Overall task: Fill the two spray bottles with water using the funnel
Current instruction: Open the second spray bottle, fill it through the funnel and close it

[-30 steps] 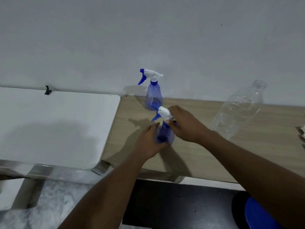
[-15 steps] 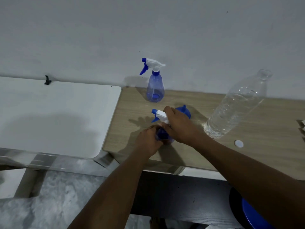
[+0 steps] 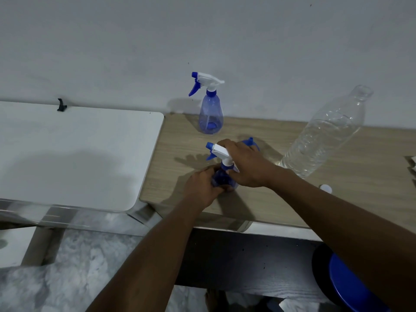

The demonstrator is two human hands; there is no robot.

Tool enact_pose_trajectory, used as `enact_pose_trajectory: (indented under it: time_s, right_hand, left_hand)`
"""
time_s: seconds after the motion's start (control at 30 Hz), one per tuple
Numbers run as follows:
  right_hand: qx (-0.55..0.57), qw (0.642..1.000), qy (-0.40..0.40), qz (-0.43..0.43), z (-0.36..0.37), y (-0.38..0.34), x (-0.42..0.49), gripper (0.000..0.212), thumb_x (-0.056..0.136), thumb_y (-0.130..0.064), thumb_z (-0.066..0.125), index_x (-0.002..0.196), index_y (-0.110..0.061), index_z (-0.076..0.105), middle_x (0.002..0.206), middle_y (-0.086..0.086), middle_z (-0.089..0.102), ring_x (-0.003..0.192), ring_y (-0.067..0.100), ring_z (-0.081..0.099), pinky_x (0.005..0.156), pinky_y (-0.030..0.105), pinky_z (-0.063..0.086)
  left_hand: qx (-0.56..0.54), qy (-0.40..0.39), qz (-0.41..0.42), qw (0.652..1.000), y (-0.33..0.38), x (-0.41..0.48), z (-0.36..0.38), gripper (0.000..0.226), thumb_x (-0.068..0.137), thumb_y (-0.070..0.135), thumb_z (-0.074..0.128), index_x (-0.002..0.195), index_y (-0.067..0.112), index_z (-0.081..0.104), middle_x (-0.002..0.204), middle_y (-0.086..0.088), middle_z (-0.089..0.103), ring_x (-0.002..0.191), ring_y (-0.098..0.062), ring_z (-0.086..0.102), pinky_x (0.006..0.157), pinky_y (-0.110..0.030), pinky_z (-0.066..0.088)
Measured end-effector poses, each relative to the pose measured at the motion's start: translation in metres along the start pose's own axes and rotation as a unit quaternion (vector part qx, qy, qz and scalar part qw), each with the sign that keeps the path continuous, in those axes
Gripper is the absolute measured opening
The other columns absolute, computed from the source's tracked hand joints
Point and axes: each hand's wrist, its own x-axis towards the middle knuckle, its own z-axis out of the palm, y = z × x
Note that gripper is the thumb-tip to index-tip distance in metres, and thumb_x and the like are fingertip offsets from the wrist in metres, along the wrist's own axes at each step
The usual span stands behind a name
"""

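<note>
On table, right hand still grips spray bottle

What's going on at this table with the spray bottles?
A person is working on the nearer spray bottle: the left hand grips its blue body while the right hand holds its white trigger head, likely to unscrew it. The other spray bottle stands by the wall with its head on. A clear water bottle stands uncapped to the right, its white cap lying on the wooden table. The blue funnel sits just behind the right hand, not in use.
</note>
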Motion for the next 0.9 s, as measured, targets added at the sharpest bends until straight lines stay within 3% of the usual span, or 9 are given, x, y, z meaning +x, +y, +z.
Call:
enact_pose_trajectory:
  time_s: [0.1,0.17,0.27,0.4,0.5,0.57,0.67,0.73,0.9]
  right_hand:
    - [-0.112,0.993,0.049,0.002,0.003,0.001,0.002,0.063,0.081,-0.054,0.068,0.129,-0.022,0.044,0.117,0.0,0.058,0.106,0.023,0.054,0.092,0.046,0.04]
    - [-0.098,0.994,0.048,-0.001,0.007,-0.001,0.002,0.052,0.086,-0.039,0.069,0.128,-0.02,0.044,0.118,0.001,0.059,0.107,0.025,0.055,0.091,0.046,0.04]
    - [0.012,1.0,-0.022,0.007,-0.001,0.0,0.001,0.065,0.08,-0.02,0.069,0.137,-0.02,0.038,0.122,0.004,0.054,0.108,0.025,0.051,0.093,0.047,0.04]
    - [-0.018,1.0,0.007,0.009,-0.001,0.005,0.001,0.067,0.076,-0.051,0.074,0.128,-0.023,0.042,0.12,0.001,0.056,0.106,0.023,0.053,0.088,0.043,0.043]
    - [0.012,1.0,0.008,0.017,0.003,0.005,0.001,0.054,0.085,-0.027,0.072,0.13,-0.019,0.044,0.121,0.002,0.058,0.107,0.026,0.055,0.09,0.047,0.044]
    - [0.05,0.998,-0.032,0.018,0.0,0.006,-0.001,0.063,0.081,-0.016,0.071,0.135,-0.021,0.039,0.119,0.0,0.058,0.105,0.023,0.055,0.091,0.05,0.045]
    - [0.064,0.997,-0.026,0.014,-0.004,0.008,-0.002,0.074,0.07,-0.041,0.074,0.133,-0.029,0.036,0.118,-0.004,0.056,0.104,0.019,0.054,0.088,0.049,0.048]
    - [0.09,0.996,0.026,0.013,-0.005,0.005,-0.002,0.064,0.074,-0.053,0.072,0.125,-0.029,0.044,0.115,-0.005,0.057,0.101,0.016,0.055,0.085,0.043,0.049]
    - [0.079,0.986,0.146,-0.025,-0.029,-0.005,-0.002,0.019,0.088,-0.024,0.071,0.1,-0.011,0.064,0.09,0.002,0.066,0.079,0.023,0.06,0.069,0.035,0.047]
  left_hand:
    - [0.002,0.019,0.005,1.0,0.0,-0.002,0.001,0.064,0.067,0.056,0.08,0.123,0.036,0.057,0.111,0.012,0.068,0.097,-0.01,0.064,0.084,-0.031,0.051]
    - [0.006,0.016,-0.008,1.0,0.0,-0.002,0.002,0.066,0.065,0.059,0.079,0.123,0.038,0.056,0.109,0.012,0.069,0.096,-0.011,0.064,0.084,-0.032,0.053]
    - [0.002,-0.001,-0.024,1.0,0.001,0.0,0.0,0.073,0.063,0.067,0.077,0.127,0.039,0.055,0.112,0.013,0.069,0.099,-0.011,0.064,0.085,-0.033,0.053]
    - [-0.006,-0.003,-0.02,1.0,0.001,-0.001,0.0,0.07,0.064,0.064,0.076,0.126,0.041,0.054,0.112,0.013,0.068,0.1,-0.011,0.064,0.086,-0.035,0.052]
    - [0.001,-0.003,-0.022,1.0,0.001,-0.001,0.0,0.071,0.066,0.062,0.078,0.129,0.038,0.054,0.114,0.011,0.068,0.101,-0.012,0.063,0.086,-0.032,0.051]
    - [0.001,-0.002,-0.022,1.0,0.002,-0.002,-0.001,0.07,0.067,0.06,0.078,0.129,0.036,0.055,0.115,0.011,0.068,0.101,-0.012,0.063,0.085,-0.029,0.049]
    - [-0.025,0.001,-0.021,0.999,0.002,-0.004,-0.001,0.069,0.065,0.06,0.079,0.126,0.037,0.057,0.112,0.013,0.069,0.1,-0.011,0.065,0.087,-0.035,0.052]
    - [-0.03,0.0,-0.034,0.999,0.002,-0.004,0.0,0.066,0.064,0.059,0.08,0.123,0.035,0.059,0.109,0.011,0.07,0.098,-0.013,0.065,0.085,-0.037,0.053]
    - [0.003,-0.012,-0.042,0.999,0.006,-0.003,-0.003,0.078,0.068,0.061,0.077,0.137,0.04,0.049,0.122,0.007,0.066,0.108,-0.017,0.061,0.09,-0.034,0.05]
